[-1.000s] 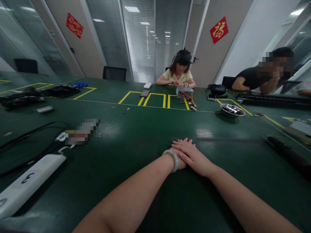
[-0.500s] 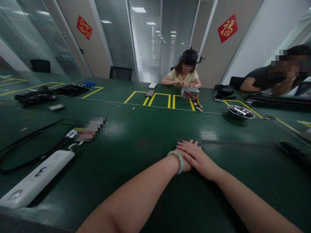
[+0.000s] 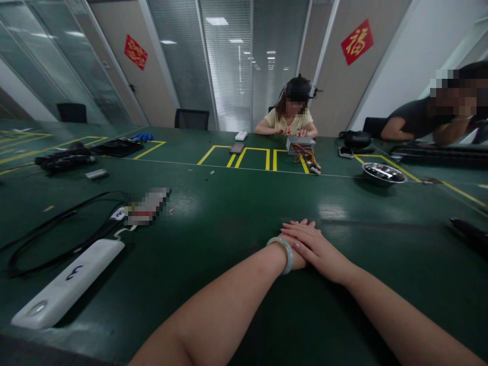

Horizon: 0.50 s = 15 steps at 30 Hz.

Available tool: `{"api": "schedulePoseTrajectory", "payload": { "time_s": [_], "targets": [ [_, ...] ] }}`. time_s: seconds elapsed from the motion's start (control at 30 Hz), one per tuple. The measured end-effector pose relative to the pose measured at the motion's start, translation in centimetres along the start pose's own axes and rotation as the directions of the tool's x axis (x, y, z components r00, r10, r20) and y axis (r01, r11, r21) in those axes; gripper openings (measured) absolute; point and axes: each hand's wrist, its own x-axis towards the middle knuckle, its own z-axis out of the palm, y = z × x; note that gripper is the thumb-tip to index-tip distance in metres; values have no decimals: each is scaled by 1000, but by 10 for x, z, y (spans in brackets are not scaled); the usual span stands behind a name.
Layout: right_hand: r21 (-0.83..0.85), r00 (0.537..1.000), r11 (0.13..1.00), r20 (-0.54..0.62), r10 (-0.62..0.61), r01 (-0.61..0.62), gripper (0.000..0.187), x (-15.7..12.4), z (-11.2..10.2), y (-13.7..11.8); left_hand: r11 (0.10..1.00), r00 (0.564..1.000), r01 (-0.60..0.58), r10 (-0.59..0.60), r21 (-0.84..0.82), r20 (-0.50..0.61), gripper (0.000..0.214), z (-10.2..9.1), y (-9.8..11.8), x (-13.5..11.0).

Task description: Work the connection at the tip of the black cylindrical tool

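Observation:
Both of my hands rest one over the other on the green table. My left hand lies flat underneath, largely covered, with some fingertips showing past the other hand. A pale green bangle circles its wrist. On top, my right hand lies with its fingers stretched out across the left one; a thin ring shows on a finger. Neither hand holds an object. To the left are a white power bank marked 3, a blurred-out phone-like device joined by a short white cable, and a black strap.
Across the table a person in a yellow top handles a grey metal box with coloured wires. Another person in dark clothing leans at the right. A shiny metal bowl stands nearer, with a black object at the right edge.
The camera view has shifted slightly, so most things sit a little further right in the picture. My hands stay stacked in the same pose.

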Motion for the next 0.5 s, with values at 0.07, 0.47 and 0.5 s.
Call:
{"api": "schedulePoseTrajectory", "payload": {
  "time_s": [0.07, 0.47, 0.5],
  "targets": [
    [8, 1000, 1000, -6, -1, 1, 42, 0, 0, 0, 1000, 997, -23, 21, 20, 72, 49, -2, -1, -1],
    [-224, 955, 957, -270, 123, -187, 49, -19, -32, 26, 912, 883, -408, 383, 40, 271, 61, -36, -38, -8],
    [-241, 905, 925, -383, 187, -293, 51, -28, -45, 41, 909, 876, -415, 388, 37, 287, 62, -38, -39, -8]
  ]
}}
